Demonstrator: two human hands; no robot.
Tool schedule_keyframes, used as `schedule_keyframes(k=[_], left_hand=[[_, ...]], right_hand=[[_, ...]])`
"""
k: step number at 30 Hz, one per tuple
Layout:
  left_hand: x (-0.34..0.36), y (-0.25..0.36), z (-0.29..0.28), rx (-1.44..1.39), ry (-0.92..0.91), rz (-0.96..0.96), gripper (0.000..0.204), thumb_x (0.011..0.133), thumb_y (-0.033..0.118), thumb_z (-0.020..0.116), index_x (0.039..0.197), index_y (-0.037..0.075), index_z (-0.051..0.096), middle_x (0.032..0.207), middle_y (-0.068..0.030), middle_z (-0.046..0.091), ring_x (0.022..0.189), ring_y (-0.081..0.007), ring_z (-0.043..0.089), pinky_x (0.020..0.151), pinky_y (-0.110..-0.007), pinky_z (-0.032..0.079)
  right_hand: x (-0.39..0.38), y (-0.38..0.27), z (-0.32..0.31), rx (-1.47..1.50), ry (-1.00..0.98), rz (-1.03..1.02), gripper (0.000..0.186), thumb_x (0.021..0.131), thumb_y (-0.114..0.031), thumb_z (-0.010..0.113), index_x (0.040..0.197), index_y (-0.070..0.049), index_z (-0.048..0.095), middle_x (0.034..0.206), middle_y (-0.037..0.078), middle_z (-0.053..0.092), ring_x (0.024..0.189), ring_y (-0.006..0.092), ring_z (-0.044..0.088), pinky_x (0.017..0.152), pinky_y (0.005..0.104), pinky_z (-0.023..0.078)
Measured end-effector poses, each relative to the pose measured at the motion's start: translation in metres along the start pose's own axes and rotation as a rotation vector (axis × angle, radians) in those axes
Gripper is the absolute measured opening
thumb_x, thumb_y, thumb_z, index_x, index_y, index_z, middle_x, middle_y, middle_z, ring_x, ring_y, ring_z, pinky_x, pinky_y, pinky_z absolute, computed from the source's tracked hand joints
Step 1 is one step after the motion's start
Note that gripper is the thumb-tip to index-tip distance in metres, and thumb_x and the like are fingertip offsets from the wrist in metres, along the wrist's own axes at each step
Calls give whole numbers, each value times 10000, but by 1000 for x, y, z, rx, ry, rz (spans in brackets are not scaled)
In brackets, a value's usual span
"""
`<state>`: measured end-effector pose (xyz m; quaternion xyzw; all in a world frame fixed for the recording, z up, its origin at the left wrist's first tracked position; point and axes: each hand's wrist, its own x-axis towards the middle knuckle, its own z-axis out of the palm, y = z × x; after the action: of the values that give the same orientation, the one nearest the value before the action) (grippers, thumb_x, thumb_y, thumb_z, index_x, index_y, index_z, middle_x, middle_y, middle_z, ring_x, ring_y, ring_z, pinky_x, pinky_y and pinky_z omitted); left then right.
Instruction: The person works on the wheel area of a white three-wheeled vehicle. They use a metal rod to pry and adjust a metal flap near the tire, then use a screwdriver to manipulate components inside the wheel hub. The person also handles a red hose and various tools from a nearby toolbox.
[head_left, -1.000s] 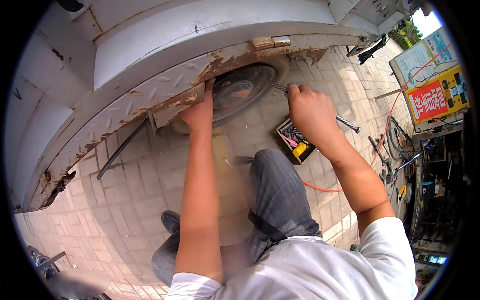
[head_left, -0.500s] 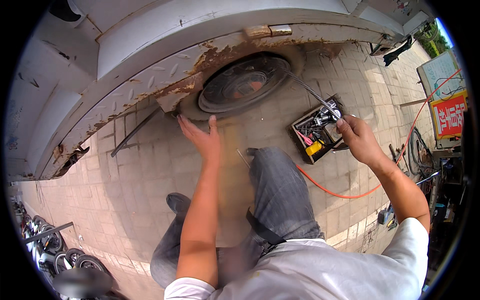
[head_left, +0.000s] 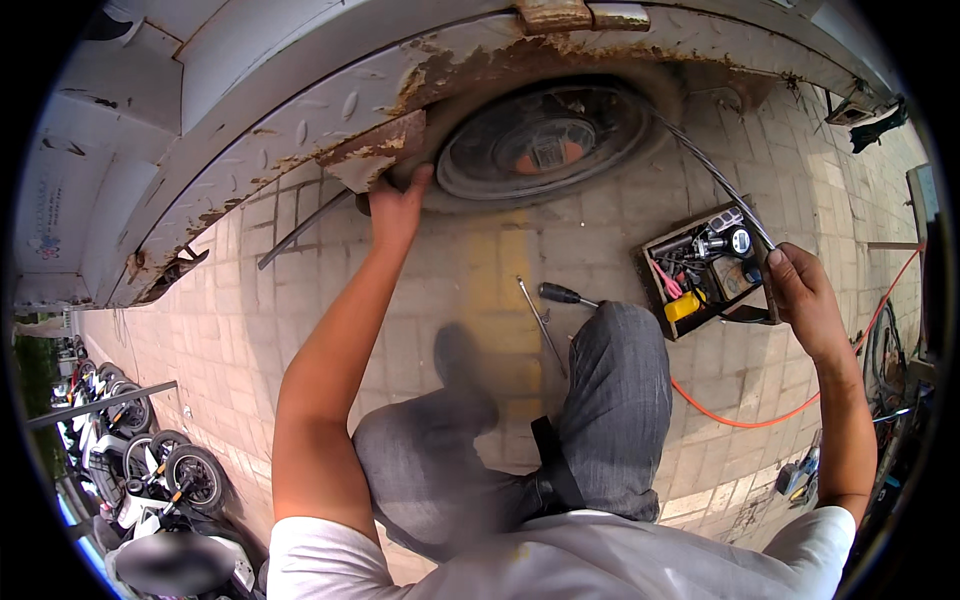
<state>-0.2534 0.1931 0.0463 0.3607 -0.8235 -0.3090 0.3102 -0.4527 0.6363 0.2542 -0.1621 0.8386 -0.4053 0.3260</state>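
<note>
My left hand (head_left: 398, 205) is at the tyre's left edge below a rusty bracket (head_left: 385, 140), thumb up, fingers curled and partly hidden; what they grip is unclear. The dusty wheel (head_left: 500, 140) lies beneath the rusted tread-plate edge (head_left: 350, 70). My right hand (head_left: 800, 295) is closed round a long steel lever (head_left: 715, 170), which slants up to the wheel's right rim. Beside that hand is an open toolbox (head_left: 655, 285) with mixed tools and a yellow item (head_left: 682, 306). A dark-handled tool (head_left: 562, 293) and a slim wrench (head_left: 540, 320) lie on the paving by my knee.
The white vehicle body (head_left: 130, 170) arches overhead. A dark bar (head_left: 300, 233) slants from beneath it. An orange hose (head_left: 735, 420) curves across the paving (head_left: 250, 370) on the right, near dark cables (head_left: 880, 350). Several parked two-wheelers (head_left: 140, 470) stand at the lower left, by a rail (head_left: 105, 402).
My right hand has moved right and down along with the lever. My left hand left the bracket, opened, and is back at it with fingers curled. My view has shifted, showing more two-wheelers.
</note>
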Motion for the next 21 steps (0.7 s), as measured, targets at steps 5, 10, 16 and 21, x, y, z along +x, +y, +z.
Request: schedule_keyframes(k=[5,10,16,21], left_hand=[[10,19,22,-98,163,77,648,755,460,742,1090,-68,573,1068,-206,620,998,-327,586,886,-387,441],[14,-18,38,282,319,254,529,740,363,781,1049,-37,624,1026,-173,660,940,-307,623,842,-378,465],[7,-6,25,79,102,137,545,754,304,778,1130,-34,573,1089,-156,638,1038,-283,586,922,-359,424],[-29,-34,29,-462,105,-20,615,789,254,756,1219,-65,453,1146,-159,598,1072,-222,549,951,-368,393]], right_hand=[[12,-34,-36,-124,-227,101,330,993,-297,456,778,-48,488,586,-54,372,492,43,301,431,230,252],[14,5,-1,77,-162,155,337,1000,-312,443,767,-69,448,592,-52,383,473,39,311,421,214,260],[-3,51,112,366,-15,60,379,1004,-348,418,736,-81,427,542,-48,374,458,45,323,423,220,275],[3,61,123,301,51,-23,397,1006,-372,400,728,-90,418,540,-36,380,462,49,330,432,220,279]])
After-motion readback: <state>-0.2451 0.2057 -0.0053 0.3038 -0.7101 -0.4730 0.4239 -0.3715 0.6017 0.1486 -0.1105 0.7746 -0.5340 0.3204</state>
